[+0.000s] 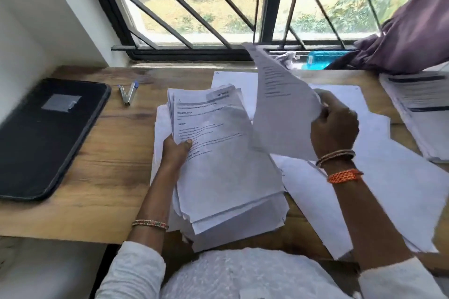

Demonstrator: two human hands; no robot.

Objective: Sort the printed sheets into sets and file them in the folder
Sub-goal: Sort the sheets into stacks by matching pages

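My left hand grips a thick stack of printed sheets at its left edge, thumb on the top page, above the middle of the wooden desk. My right hand pinches a single printed sheet by its right edge and holds it lifted and tilted, right of the stack. Loose white sheets lie spread on the desk under and right of my right arm. A black zipped folder lies shut at the desk's left end.
A stapler lies on the desk between folder and stack. Another pile of printed papers sits at the far right. Behind the desk are a barred window, a purple curtain and a blue object on the sill.
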